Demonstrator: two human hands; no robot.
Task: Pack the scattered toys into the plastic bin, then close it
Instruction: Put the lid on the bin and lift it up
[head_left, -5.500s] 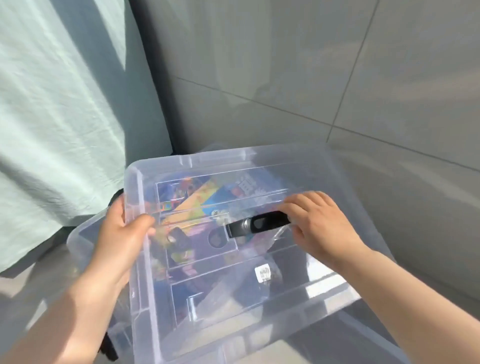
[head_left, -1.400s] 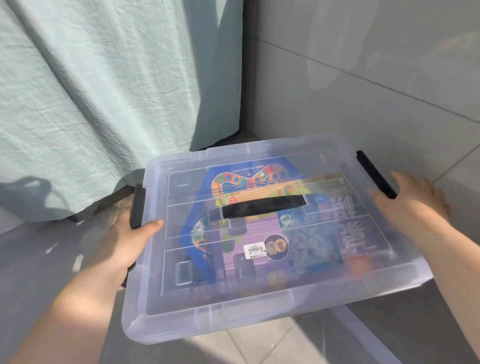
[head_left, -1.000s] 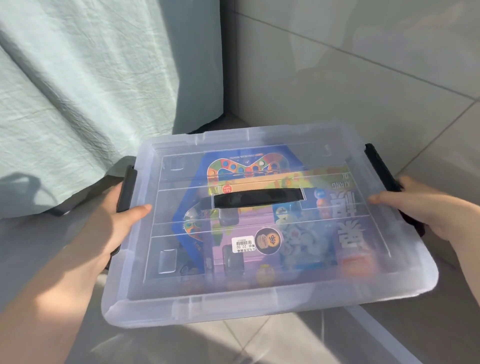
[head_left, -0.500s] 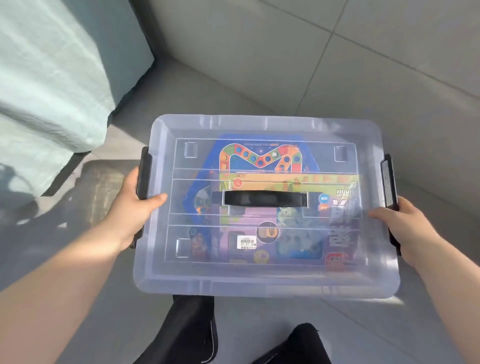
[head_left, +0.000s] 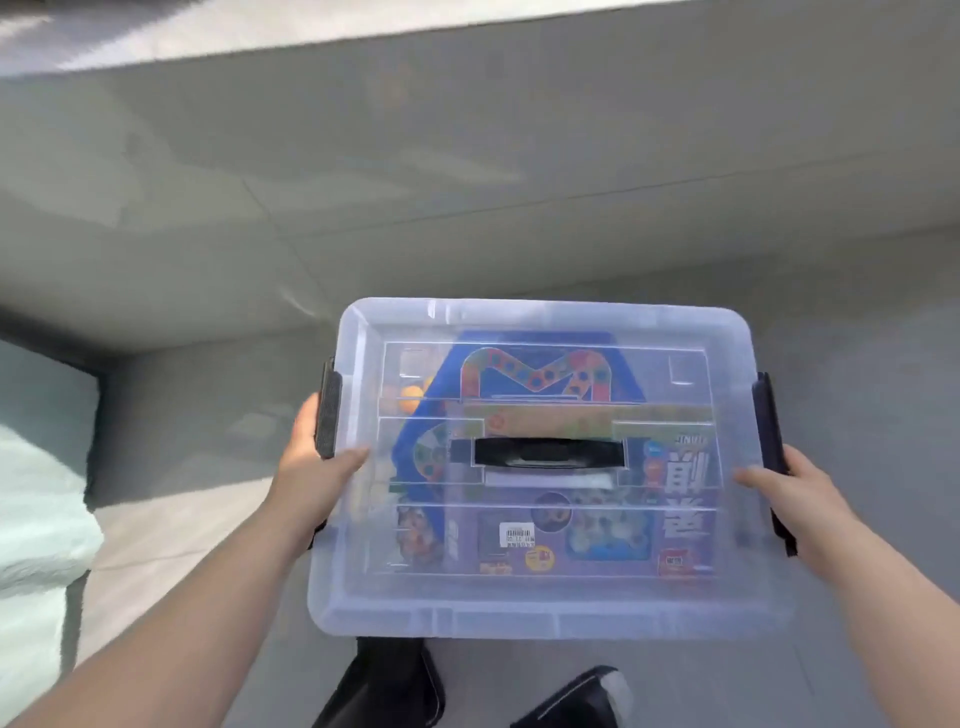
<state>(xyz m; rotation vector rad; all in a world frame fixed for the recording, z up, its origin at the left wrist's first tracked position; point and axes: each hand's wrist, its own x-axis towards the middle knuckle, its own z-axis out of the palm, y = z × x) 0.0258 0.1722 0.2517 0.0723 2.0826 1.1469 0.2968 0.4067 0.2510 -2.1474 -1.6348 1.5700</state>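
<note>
The clear plastic bin (head_left: 545, 608) hangs in the air in front of me, its lid lying flat on top with a black carry handle (head_left: 545, 451) in the middle. Through the lid show colourful toy boxes (head_left: 530, 374), blue and purple. My left hand (head_left: 311, 478) grips the bin's left side at the black latch (head_left: 328, 410), thumb on the lid. My right hand (head_left: 789, 499) grips the right side by the other black latch (head_left: 768, 421). Both latches lie folded against the sides.
Grey floor tiles (head_left: 467, 208) spread ahead and around. A pale green curtain (head_left: 36, 493) hangs at the left edge. My black shoes (head_left: 395, 680) stand on the floor just under the bin.
The view has swung away from the curtain corner and tilted down toward the floor. The bin stays level between both hands, which keep the same hold on its sides.
</note>
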